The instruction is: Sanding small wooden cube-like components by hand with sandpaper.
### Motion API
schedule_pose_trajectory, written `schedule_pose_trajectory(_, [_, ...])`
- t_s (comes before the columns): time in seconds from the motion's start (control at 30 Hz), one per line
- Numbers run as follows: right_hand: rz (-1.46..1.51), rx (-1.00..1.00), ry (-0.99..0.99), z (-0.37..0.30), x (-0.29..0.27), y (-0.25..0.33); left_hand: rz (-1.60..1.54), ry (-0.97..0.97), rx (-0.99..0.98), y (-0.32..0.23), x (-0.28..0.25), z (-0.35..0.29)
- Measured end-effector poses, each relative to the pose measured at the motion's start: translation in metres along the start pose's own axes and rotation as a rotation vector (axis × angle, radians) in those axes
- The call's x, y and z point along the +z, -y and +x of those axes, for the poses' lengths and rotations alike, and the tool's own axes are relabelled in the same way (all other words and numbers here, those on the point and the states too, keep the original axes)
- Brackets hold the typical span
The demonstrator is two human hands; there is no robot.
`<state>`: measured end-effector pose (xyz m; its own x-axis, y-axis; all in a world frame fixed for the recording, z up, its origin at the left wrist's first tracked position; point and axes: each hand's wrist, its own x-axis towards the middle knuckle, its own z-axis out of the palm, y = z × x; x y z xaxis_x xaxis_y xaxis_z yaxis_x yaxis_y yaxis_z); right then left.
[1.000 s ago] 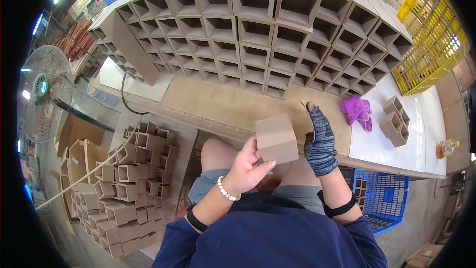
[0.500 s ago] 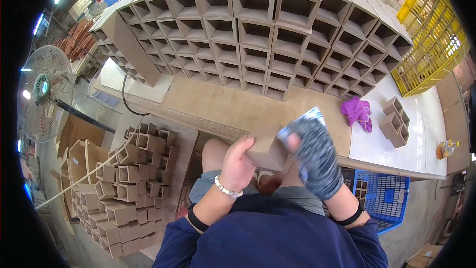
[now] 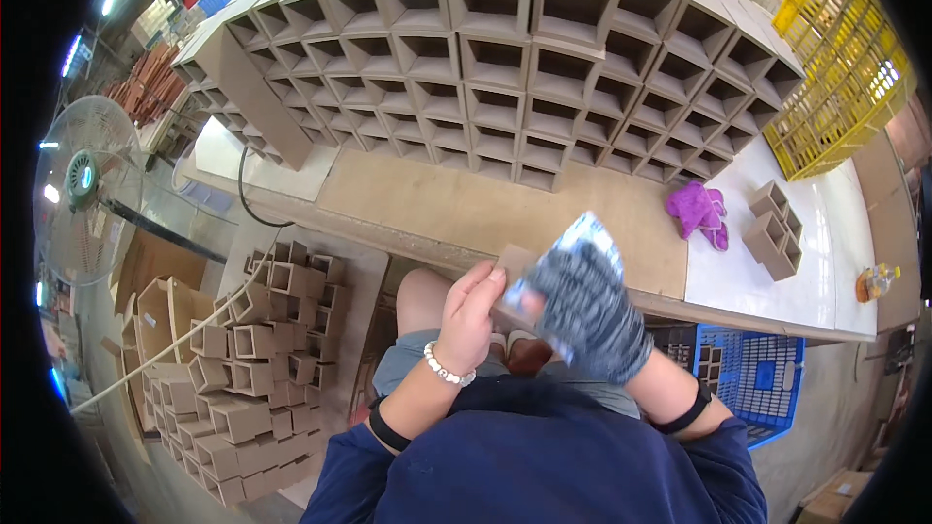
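Bare, with a beaded bracelet at the wrist, my left hand (image 3: 462, 325) is closed on a brown box frame (image 3: 515, 260), held above my lap at the table's front edge. A grey knitted glove covers my right hand (image 3: 588, 315), whose fingers press a thin blue-and-white sheet (image 3: 594, 229) against the frame. The sheet sticks out past the knuckles. Much of the frame lies hidden behind both hands.
Stacked open box frames (image 3: 490, 58) form a wall along the table (image 3: 408, 213). To the right are a purple cloth (image 3: 691, 211), several joined frames (image 3: 774, 233), a bottle (image 3: 876, 281) and a yellow crate (image 3: 840, 68). A blue crate (image 3: 762, 378), piled frames (image 3: 243, 422) and a fan (image 3: 85, 180) flank me.
My gloved right hand has moved left across the box frame with the sheet, covering more of it. My left hand keeps hold of the frame, which has tilted a little.
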<state>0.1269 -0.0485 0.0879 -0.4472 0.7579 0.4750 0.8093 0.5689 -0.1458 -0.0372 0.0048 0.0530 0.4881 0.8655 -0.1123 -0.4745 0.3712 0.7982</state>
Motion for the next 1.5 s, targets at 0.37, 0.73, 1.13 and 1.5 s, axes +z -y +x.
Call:
schedule_pose_trajectory(0.37, [0.044, 0.013, -0.093, 0.003, -0.01, 0.004, -0.056, 0.062, 0.017, 0.008, -0.014, 0.004])
schedule_pose_trajectory(0.73, [-0.201, 0.373, -0.139, -0.028, 0.021, -0.084, 0.0, 0.072, 0.082, -0.004, 0.002, -0.004])
schedule_pose_trajectory(1.13, [0.068, 0.19, -0.015, 0.016, -0.004, 0.007, 0.731, 0.084, 0.241, 0.022, 0.004, 0.001])
schedule_pose_trajectory(1.5, [-0.108, 0.259, -0.132, 0.009, 0.012, 0.001, 1.208, 0.004, 0.818, 0.009, 0.014, 0.004])
